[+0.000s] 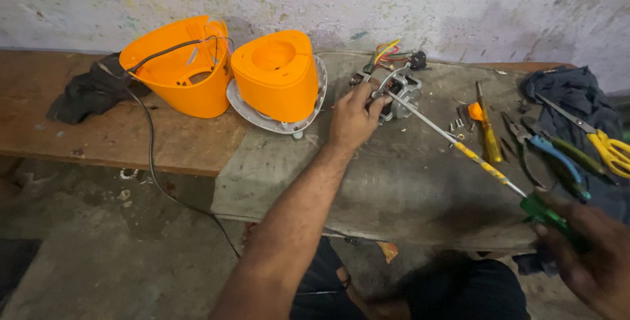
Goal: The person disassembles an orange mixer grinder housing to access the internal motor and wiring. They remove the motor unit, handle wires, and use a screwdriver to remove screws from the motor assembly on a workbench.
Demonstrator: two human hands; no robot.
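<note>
Closest to the camera, the right hand (587, 261) is wrapped tight around the green grip of a long screwdriver (459, 146), whose thin shaft slants up and left until its tip reaches the small electric motor (396, 93). That motor sits on the grey mat (394, 182) spread over the wooden worktop (111, 133), near the wall, with a bunch of coloured wires (387, 51) sprouting from its top. The left hand (353, 118) is clamped over the motor's near side, fingers curled on the metal frame. Judging by its steel frame and windings, the motor looks dense and rigid for its size, best gripped by the frame as now; the wires seem the fragile part and poor to pull on. To the left stand two orange plastic housings (279, 74), one upside down with a black cord (147, 143) trailing off the worktop. To the right lie a yellow-handled screwdriver (489, 137), blue-handled pliers (554, 159), yellow-handled scissors (607, 146), some loose screws (456, 124) and a dark cloth (571, 90).
</note>
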